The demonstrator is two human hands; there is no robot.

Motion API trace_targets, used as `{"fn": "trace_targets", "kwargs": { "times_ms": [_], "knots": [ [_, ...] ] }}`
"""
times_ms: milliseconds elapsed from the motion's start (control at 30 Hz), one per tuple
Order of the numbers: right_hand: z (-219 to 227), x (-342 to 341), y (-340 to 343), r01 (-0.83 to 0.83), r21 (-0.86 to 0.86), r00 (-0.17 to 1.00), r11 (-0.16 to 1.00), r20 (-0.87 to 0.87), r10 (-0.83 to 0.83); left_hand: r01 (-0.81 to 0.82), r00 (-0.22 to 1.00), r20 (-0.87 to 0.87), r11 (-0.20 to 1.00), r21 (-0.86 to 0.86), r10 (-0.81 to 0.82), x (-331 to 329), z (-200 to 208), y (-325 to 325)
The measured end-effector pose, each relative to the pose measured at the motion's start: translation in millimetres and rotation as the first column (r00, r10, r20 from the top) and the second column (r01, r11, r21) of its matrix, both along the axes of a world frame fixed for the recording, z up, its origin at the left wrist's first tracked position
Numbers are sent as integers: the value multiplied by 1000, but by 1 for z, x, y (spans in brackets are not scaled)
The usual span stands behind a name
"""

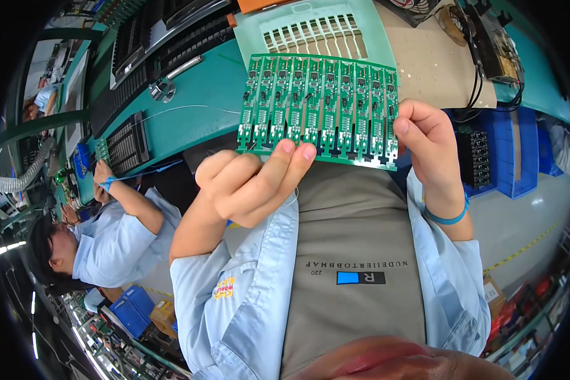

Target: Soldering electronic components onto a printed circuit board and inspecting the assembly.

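Beyond the grip stretches a teal bench [199, 85], with a pale green slotted frame [380, 41] partly blocked by the circuit-board panel [314, 79]. Rightward, a blue bin [505, 152] holds black parts [481, 158]. The right hand [429, 136] pinches the panel's right edge; the left hand [240, 183] overlaps its near edge, whether clamped I cannot tell.

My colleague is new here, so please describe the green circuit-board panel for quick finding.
At the teal workbench is a pale green slotted tray. Nearer the person, the right hand holds the panel: narrow boards side by side, carrying dark components, unlike the tray.
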State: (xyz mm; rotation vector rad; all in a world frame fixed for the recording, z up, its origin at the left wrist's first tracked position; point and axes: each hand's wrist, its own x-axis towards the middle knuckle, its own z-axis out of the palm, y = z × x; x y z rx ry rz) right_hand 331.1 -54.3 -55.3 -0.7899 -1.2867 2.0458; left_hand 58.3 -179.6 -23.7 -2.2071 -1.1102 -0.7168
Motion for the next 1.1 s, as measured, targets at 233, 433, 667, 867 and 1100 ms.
{"fn": "trace_targets", "kwargs": {
  "times_ms": [233,433,667,867,1100],
  "knots": [
    [-14,-1,12,30,71,993,997,116,-38,9,998,55,1000,5,-9,2,-22,19],
    [-14,-4,22,16,107,990,994,136,-31,29,985,171,1000,10,-30,-11,-35,33],
    [-13,13,56,-68,354,989,933,147,16,57,862,496,993,104,-102,-39,-47,46],
    [-12,-31,75,-109,274,991,955,111,82,236,592,750,953,188,-295,-32,-61,74],
    [-19,-47,56,-184,-104,980,977,-100,174,328,537,763,923,203,-359,-27,-61,89]
  ]
}}
